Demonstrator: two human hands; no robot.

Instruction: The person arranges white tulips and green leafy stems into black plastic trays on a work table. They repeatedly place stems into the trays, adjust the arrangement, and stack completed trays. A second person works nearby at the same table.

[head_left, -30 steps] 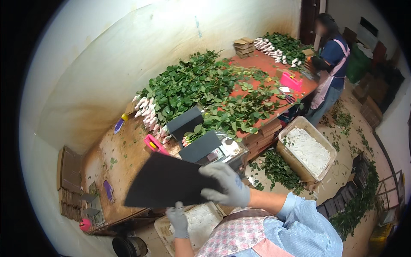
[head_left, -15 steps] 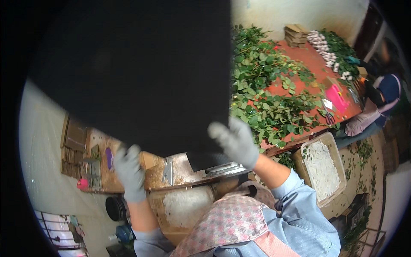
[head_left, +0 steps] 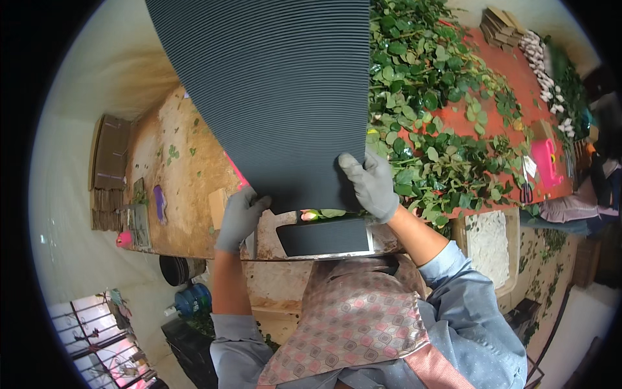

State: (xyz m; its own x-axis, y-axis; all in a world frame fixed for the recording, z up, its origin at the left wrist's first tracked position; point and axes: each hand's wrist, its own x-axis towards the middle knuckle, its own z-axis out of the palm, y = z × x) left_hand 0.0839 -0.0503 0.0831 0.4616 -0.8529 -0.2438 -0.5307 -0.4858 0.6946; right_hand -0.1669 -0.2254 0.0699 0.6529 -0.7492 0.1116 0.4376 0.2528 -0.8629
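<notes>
Wooden worktable [head_left: 184,227] spans the near left of the workspace; a red tabletop [head_left: 521,97] adjoins it toward the far right. At the near edge of the worktable stands a black-faced block [head_left: 324,236], with a pink-and-green rosebud [head_left: 310,214] just behind it.

Above and beyond the block, a dark corrugated sheet [head_left: 285,97] is held up, its narrow end toward the wearer and its far end outside the view. Left hand [head_left: 241,218], gloved, grasps the near left corner of the sheet, thumb on the upper face. Right hand [head_left: 372,185], gloved, grips the right edge close to the near right corner.

Change of state: half a second ago the sheet showed as plain black and the rosebud was hidden. Now the ribbed face is legible and the rosebud is exposed below the near end. Judged effect: the sheet is presented ribs toward the wearer, under two-handed control.

Leafy stems [head_left: 427,71] cover the left part of the red tabletop. Scissors [head_left: 526,188] and a pink tape dispenser [head_left: 547,162] lie near its right edge. Wrapped flower heads [head_left: 541,71] and a flattened cardboard stack [head_left: 502,29] occupy its far end.
</notes>
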